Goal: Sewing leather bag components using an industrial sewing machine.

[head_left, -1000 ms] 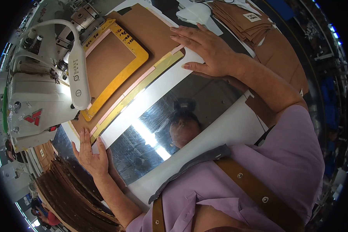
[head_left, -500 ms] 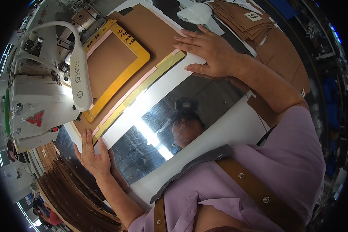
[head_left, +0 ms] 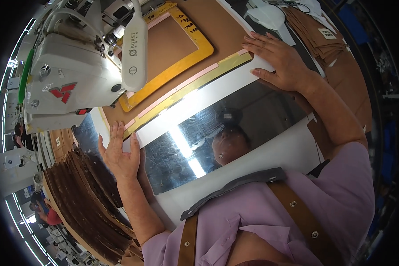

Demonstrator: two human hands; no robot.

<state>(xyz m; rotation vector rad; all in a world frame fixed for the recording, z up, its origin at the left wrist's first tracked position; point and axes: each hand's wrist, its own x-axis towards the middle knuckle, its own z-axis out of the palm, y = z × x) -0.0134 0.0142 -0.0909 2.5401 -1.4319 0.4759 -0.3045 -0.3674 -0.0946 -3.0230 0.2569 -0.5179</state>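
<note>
A large flat template with a white border (head_left: 217,91) and a shiny reflective middle lies on the table in front of me. My left hand (head_left: 119,153) rests flat, fingers spread, on its left end. My right hand (head_left: 278,60) presses flat on its far right corner. Along the template's far edge run a pink strip and an olive-yellow strip (head_left: 195,86). Beyond them a yellow rectangular frame (head_left: 199,44) lies on a brown sheet (head_left: 168,42) under the sewing machine. Neither hand grips anything.
A white industrial sewing machine (head_left: 71,75) with a long white arm stands at the upper left. A fanned stack of brown cut pieces (head_left: 86,199) sits at the lower left. More brown pieces (head_left: 328,42) lie at the upper right. Other people are at the far left.
My left hand has moved up along the template's left end and spread flat. My right hand stays pressed at the far right corner.
</note>
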